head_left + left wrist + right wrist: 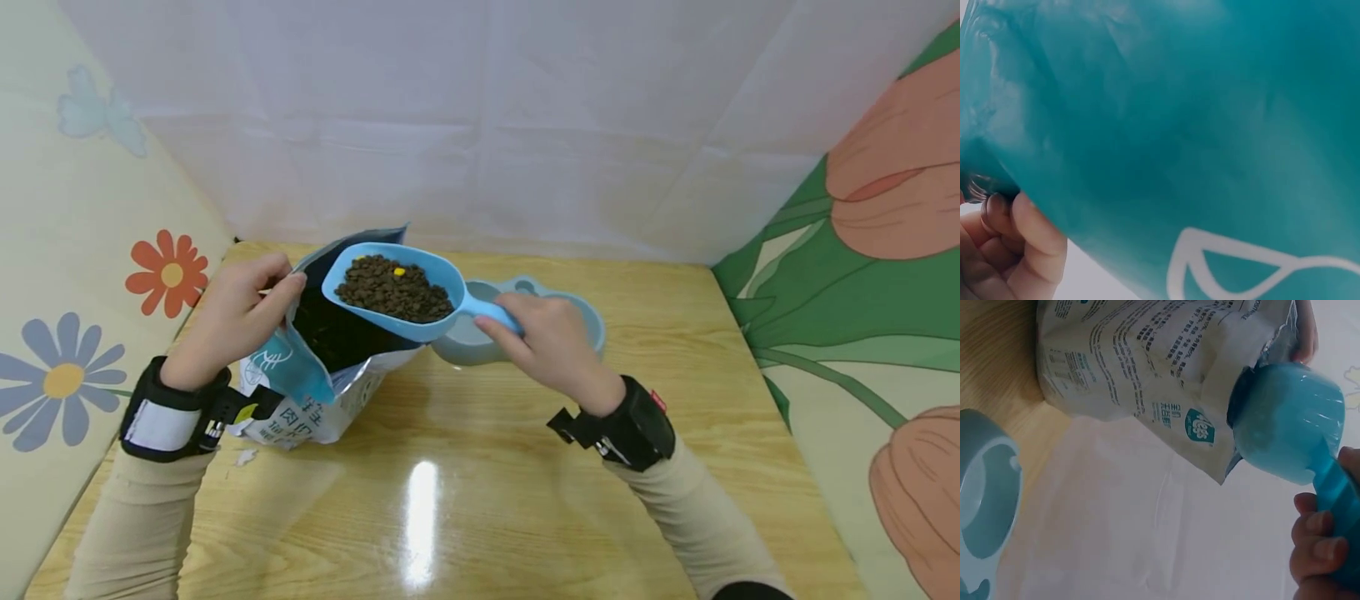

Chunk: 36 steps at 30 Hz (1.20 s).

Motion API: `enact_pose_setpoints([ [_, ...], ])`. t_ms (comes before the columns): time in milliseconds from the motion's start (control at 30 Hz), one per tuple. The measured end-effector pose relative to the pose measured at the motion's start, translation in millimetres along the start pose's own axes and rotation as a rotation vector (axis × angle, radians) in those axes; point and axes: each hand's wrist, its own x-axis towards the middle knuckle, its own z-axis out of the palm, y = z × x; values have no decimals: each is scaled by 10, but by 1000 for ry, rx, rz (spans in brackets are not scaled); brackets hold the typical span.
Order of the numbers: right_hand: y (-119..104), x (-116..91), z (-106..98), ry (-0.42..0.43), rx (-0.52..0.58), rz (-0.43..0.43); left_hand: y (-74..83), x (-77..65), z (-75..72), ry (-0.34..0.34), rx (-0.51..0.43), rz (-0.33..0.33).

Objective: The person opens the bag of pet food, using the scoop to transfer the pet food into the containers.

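My right hand (546, 340) grips the handle of a blue scoop (442, 287), which holds a heap of brown kibble (393, 292) with a few yellow bits. The scoop is over the mouth of a teal and white pet food bag (300, 417). At the bag's left edge my left hand (236, 312) pinches the rim between thumb and fingers, and the mouth gapes. In the left wrist view the bag's teal side (1166, 137) fills most of the picture. From the right wrist, the scoop's underside (1291, 425) shows against the bag's opening.
Behind the scoop and right hand stands a pale blue double pet bowl (592, 325), partly hidden. The wooden table (480, 500) ends at a white sheet (480, 125) at the back. Walls with painted flowers (167, 273) flank it on both sides.
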Motion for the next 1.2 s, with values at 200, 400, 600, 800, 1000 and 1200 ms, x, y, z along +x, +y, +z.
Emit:
enact_pose_setpoints([
  [200,88,-59,-118,27,-30,21,5,-12,-3,7,4,-9],
  [400,199,-136,-294,29,-56,77,3,-5,-1,7,11,-16],
  [600,317,-205,-416,35,-73,93,6,-7,-2,15,13,-18],
  [800,424,-286,-476,49,-112,125,-2,-14,4,24,13,-23],
  [1000,520,-347,-459,31,-122,143,-28,-22,16,30,12,-31],
  [1200,683,-436,-352,-62,-197,183,-24,-18,28,45,-6,-12],
])
